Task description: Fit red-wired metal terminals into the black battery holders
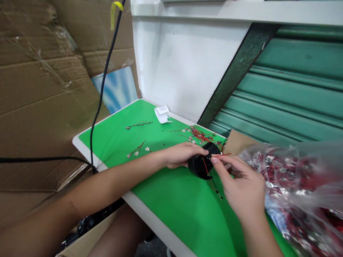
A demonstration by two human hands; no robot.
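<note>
My left hand point(180, 155) grips a black cylindrical housing point(197, 167), with the thumb pressed on its upper side. Its open end faces toward me and downward. Between the thumb and fingers of my right hand point(241, 178) is a thin red wire point(223, 155), pinched right beside the housing. Red and black leads point(213, 184) hang from the housing's opening, with small dark tips. Just behind the housing lies a pile of red-wired parts point(199, 135) with small metal ends. What sits inside the housing is hidden.
Loose wired pieces point(136, 151) lie on the green tabletop point(171, 200), near a curled white paper label point(161, 113). A clear plastic bag point(297, 178) full of red-wired parts stands at the right. A black cable point(103, 82) hangs at the left, before cardboard point(40, 96).
</note>
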